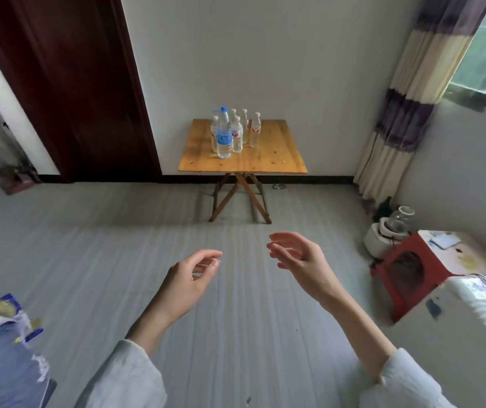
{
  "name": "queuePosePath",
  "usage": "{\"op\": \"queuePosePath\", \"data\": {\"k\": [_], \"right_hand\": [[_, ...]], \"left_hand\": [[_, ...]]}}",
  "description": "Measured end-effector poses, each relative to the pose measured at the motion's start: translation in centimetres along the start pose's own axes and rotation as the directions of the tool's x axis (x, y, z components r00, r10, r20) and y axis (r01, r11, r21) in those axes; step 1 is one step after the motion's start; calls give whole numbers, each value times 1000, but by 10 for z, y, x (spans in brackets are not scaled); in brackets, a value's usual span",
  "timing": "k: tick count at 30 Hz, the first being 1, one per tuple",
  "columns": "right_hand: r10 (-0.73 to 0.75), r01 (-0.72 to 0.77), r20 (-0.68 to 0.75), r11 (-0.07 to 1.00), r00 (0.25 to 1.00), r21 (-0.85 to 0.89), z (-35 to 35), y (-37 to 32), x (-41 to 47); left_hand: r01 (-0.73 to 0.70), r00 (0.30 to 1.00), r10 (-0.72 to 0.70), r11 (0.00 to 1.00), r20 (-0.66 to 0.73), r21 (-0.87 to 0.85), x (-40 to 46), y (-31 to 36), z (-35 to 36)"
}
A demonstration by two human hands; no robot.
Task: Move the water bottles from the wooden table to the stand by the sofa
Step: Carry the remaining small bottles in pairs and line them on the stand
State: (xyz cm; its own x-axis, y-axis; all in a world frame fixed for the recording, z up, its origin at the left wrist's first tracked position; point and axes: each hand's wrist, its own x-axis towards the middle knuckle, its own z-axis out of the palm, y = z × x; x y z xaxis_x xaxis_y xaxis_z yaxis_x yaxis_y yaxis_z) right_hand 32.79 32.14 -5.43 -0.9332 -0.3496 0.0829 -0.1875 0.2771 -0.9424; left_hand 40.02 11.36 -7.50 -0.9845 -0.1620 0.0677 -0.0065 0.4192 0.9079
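Several clear water bottles (237, 134) stand in a cluster on a small wooden folding table (268, 160) against the far wall. The tallest bottle (224, 134) has a blue cap and blue label and stands at the front of the cluster. One bottle (255, 130) stands a little apart on the right. My left hand (190, 282) and my right hand (296, 257) hang in the air well short of the table, over bare floor. Both hold nothing, fingers loosely curled and apart. No sofa or stand shows clearly.
A dark red door (68, 83) stands left of the table. A striped curtain (406, 113) hangs at the right. A red stool (406, 275), a white appliance (383, 234) and a white ribbed suitcase (471, 334) sit at the right. Patterned fabric (0, 348) lies at lower left.
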Motion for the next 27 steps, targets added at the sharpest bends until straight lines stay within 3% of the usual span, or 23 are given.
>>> {"op": "queuePosePath", "data": {"k": [13, 20, 27], "right_hand": [[7, -10, -86, 999, 996, -33, -12, 25, 334], [64, -71, -119, 996, 991, -55, -40, 58, 472], [67, -69, -54, 997, 996, -34, -70, 105, 629]], "left_hand": [[-77, 997, 77, 997, 7, -13, 351, -41, -40], [-26, 994, 29, 999, 108, -33, 491, -67, -17], [21, 998, -20, 1000, 58, -11, 643, -86, 3]]}}
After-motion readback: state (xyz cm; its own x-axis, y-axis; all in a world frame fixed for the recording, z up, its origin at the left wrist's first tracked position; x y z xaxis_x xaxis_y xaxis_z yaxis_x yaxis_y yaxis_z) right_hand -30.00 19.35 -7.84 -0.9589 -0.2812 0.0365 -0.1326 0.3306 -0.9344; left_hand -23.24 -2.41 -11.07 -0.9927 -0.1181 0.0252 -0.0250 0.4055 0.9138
